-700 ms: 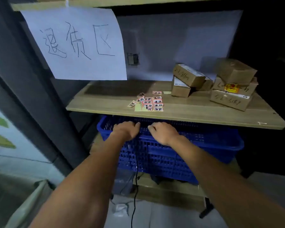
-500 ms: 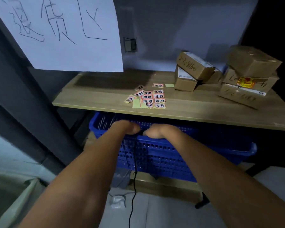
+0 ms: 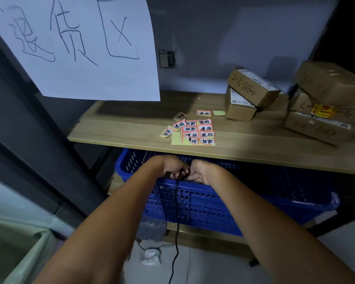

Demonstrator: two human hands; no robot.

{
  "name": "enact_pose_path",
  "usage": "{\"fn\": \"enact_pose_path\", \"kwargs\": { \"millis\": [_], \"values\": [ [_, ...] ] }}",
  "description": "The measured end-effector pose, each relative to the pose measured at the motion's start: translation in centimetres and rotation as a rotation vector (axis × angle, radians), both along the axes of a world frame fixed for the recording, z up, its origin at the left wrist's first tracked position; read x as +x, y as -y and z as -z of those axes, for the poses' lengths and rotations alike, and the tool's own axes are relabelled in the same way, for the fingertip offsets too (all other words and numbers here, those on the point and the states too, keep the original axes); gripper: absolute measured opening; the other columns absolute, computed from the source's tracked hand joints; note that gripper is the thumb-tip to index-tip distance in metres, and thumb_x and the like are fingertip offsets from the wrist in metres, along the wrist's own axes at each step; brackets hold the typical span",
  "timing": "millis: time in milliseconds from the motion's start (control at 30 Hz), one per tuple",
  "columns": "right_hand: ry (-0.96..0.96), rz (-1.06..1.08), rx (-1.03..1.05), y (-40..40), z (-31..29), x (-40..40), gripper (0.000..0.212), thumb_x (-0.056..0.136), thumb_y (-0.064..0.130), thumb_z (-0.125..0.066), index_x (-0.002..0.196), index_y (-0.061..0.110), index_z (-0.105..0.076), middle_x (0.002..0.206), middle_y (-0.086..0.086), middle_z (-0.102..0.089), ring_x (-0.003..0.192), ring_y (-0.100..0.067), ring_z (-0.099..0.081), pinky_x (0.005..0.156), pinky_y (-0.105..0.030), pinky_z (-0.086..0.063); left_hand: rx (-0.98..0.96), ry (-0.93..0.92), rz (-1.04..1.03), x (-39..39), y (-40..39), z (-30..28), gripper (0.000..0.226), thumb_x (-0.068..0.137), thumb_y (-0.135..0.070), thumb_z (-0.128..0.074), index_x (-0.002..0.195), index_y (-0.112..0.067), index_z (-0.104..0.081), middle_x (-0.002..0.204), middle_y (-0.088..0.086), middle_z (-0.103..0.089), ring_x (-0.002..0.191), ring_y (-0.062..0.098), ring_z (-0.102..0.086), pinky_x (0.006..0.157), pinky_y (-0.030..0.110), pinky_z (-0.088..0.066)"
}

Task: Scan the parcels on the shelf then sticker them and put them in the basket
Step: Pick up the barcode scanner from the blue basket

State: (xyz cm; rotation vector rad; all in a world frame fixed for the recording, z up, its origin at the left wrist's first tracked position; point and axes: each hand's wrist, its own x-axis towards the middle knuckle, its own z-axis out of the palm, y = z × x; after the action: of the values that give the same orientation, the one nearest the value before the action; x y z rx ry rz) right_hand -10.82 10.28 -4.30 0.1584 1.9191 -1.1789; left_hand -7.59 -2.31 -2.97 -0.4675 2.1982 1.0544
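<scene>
- You are gripping the black cable [image 3: 176,201] with both the left hand [image 3: 172,168] and the right hand [image 3: 201,171] at the blue basket [image 3: 223,210] rim, frame centre, probably retrieving the scanner.
- Parcels [image 3: 252,93] are waiting at upper right, on the shelf [image 3: 131,128] beside the stickers [image 3: 195,131].

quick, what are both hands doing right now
left hand: fingers curled at the blue basket rim around a black cable
right hand: curled at the same rim; what it holds cannot be told

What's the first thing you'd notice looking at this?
The big white paper sign with handwriting hangs top left. Below it, red-edged stickers lie scattered on the wooden shelf, with cardboard parcels stacked at right. Both hands meet at the blue basket's rim underneath.
</scene>
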Motion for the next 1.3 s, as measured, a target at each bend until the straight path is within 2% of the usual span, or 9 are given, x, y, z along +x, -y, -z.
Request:
{"fn": "enact_pose_path", "kwargs": {
  "millis": [100,167,300,433,567,667,967,1167,1300],
  "values": [
    [0.180,0.366,-0.301,-1.0,-0.7,0.2,0.045,0.110,0.020,-0.030,0.149,0.001,-0.037,0.131,-0.028,-0.063,0.108,-0.039,-0.068,0.098,-0.043,-0.054,0.055,-0.090,0.047,1.0,-0.1,-1.2,0.025,0.105,-0.024,-0.052,0.082,-0.019,-0.061,0.067,-0.007,-0.056,0.047,0.004,-0.042,0.043,0.016,-0.030],
    [0.210,0.425,-0.354,-1.6,-1.1,0.4,0.050,0.110,0.026,-0.037,0.154,0.005,-0.032,0.137,-0.031,-0.059,0.082,-0.038,-0.072,0.088,-0.045,-0.055,0.026,-0.153,0.133,2.0,-0.2,-2.2,0.023,0.104,-0.025,-0.052,0.085,-0.019,-0.063,0.070,-0.007,-0.058,0.053,0.006,-0.042,0.049,0.020,-0.030],
    [0.129,0.295,-0.245,-1.9,-1.8,1.0,0.038,0.103,0.027,-0.054,0.136,0.009,-0.050,0.095,-0.020,-0.068,0.058,-0.022,-0.061,0.057,-0.032,-0.061,0.036,-0.250,0.181,4.3,-0.3,-4.0,0.025,0.103,-0.025,-0.053,0.082,-0.019,-0.064,0.070,-0.007,-0.061,0.061,0.009,-0.045,0.060,0.026,-0.033],
    [-0.089,0.034,0.093,-2.3,-3.4,1.4,0.030,0.092,0.043,-0.057,0.091,0.013,-0.059,0.072,-0.003,-0.049,0.050,-0.011,-0.030,0.045,-0.023,-0.031,0.113,-0.364,0.160,5.7,-1.0,-5.3,0.024,0.102,-0.033,-0.055,0.085,-0.023,-0.068,0.075,-0.007,-0.060,0.066,0.010,-0.048,0.066,0.028,-0.036],
    [-0.058,-0.067,0.033,-3.6,-5.4,2.8,0.019,0.089,0.028,-0.061,0.089,0.011,-0.069,0.086,-0.001,-0.073,0.062,-0.012,-0.060,0.044,-0.022,-0.043,0.214,-0.405,0.188,6.8,-1.9,-6.3,0.023,0.102,-0.035,-0.054,0.089,-0.026,-0.070,0.089,-0.002,-0.065,0.086,0.017,-0.055,0.080,0.034,-0.040],
    [-0.086,-0.127,-0.029,-4.9,-6.7,3.9,0.024,0.096,0.009,-0.055,0.074,0.012,-0.062,0.047,0.005,-0.066,0.039,-0.003,-0.060,0.037,-0.014,-0.044,0.228,-0.411,0.192,7.9,-2.4,-6.8,0.025,0.102,-0.036,-0.053,0.087,-0.031,-0.072,0.099,-0.006,-0.070,0.098,0.016,-0.058,0.090,0.038,-0.041],
    [-0.175,-0.068,-0.013,-8.5,-8.7,5.2,0.004,0.092,0.007,-0.062,0.095,0.008,-0.062,0.076,-0.007,-0.066,0.047,-0.011,-0.061,0.040,-0.020,-0.048,0.057,-0.407,0.127,10.1,-2.4,-7.4,0.033,0.108,-0.044,-0.052,0.106,-0.017,-0.073,0.101,-0.003,-0.073,0.088,0.012,-0.063,0.079,0.031,-0.046],
    [-0.158,-0.151,-0.134,-12.5,-9.4,6.9,0.034,0.082,0.014,-0.074,0.115,0.009,-0.067,0.108,-0.014,-0.076,0.090,-0.024,-0.070,0.086,-0.036,-0.063,0.100,-0.595,-0.249,10.9,-1.7,-6.8,0.028,0.107,-0.042,-0.056,0.100,-0.015,-0.062,0.085,0.004,-0.064,0.073,0.017,-0.058,0.056,0.025,-0.046],
    [-0.126,-0.096,-0.450,-15.8,-11.1,9.4,0.039,0.088,0.000,-0.069,0.122,0.018,-0.068,0.119,-0.014,-0.076,0.103,-0.025,-0.073,0.092,-0.037,-0.060,0.201,-0.721,-0.269,11.4,-4.1,-7.7,0.034,0.105,-0.049,-0.058,0.119,-0.018,-0.064,0.105,0.000,-0.070,0.091,0.018,-0.067,0.077,0.032,-0.057]
  ]
}}
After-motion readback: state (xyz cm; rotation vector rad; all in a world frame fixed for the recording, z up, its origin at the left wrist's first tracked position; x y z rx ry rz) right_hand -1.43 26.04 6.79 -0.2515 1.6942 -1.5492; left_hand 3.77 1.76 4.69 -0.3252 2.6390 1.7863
